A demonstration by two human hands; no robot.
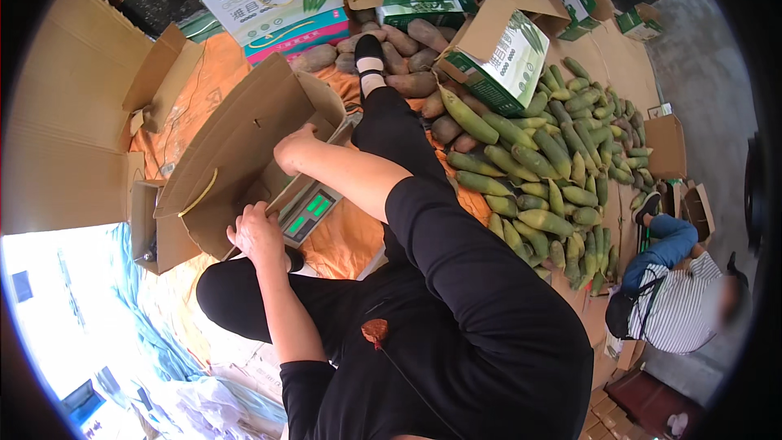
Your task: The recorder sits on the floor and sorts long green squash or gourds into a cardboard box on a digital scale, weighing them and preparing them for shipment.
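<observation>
An open brown cardboard box (232,134) with a yellow cord handle (199,193) stands in front of me, its tall flap raised. It rests on or right beside a digital scale (308,213) with a lit green display. My left hand (261,236) is closed at the box's near edge, fingers curled. My right hand (296,149) reaches to the box's right wall, fingers bent over its rim and partly hidden. What lies inside the box is hidden from this angle.
Many green radishes (538,163) are heaped to the right, with reddish-brown roots (411,84) behind them. A green-and-white carton (501,53) sits among them, and another printed carton (273,0) stands at the back. A co-worker (676,301) sits at the far right. Orange sheeting (350,236) covers the floor.
</observation>
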